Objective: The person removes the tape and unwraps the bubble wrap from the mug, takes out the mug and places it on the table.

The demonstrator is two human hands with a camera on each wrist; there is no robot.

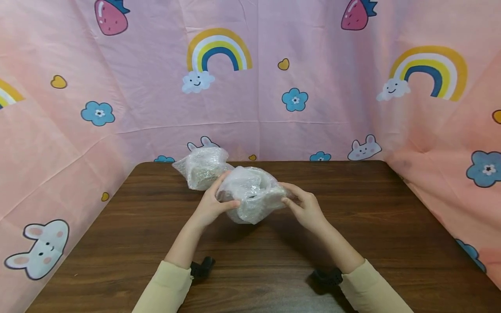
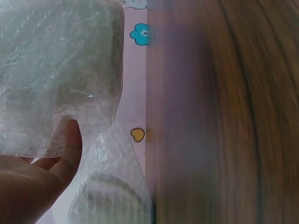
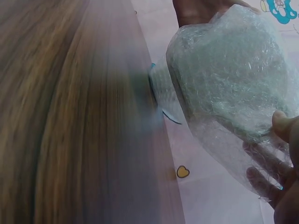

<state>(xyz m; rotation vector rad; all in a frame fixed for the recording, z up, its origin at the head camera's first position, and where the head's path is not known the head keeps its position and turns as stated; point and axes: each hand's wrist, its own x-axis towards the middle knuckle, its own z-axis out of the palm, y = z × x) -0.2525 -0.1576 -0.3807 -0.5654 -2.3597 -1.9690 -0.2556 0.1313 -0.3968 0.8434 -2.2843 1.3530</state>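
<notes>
A bundle of clear bubble wrap (image 1: 252, 195) is held between both hands above the middle of the table; what it wraps is hidden by the layers. My left hand (image 1: 211, 204) grips its left side, thumb on the near face and fingers behind. On the right, my right hand (image 1: 307, 208) pinches a loose flap of the wrap between thumb and fingers. The right wrist view shows those fingers (image 3: 264, 161) through the thin clear film. In the left wrist view the left thumb (image 2: 72, 140) presses against the wrap's lower edge.
A second bubble-wrapped bundle (image 1: 205, 167) stands on the dark wooden table (image 1: 352, 195), behind and left of the held one. A pink cloth (image 1: 156, 87) with rainbows, flowers and rabbits hangs around the table's back and sides. Black straps (image 1: 201, 267) circle both wrists.
</notes>
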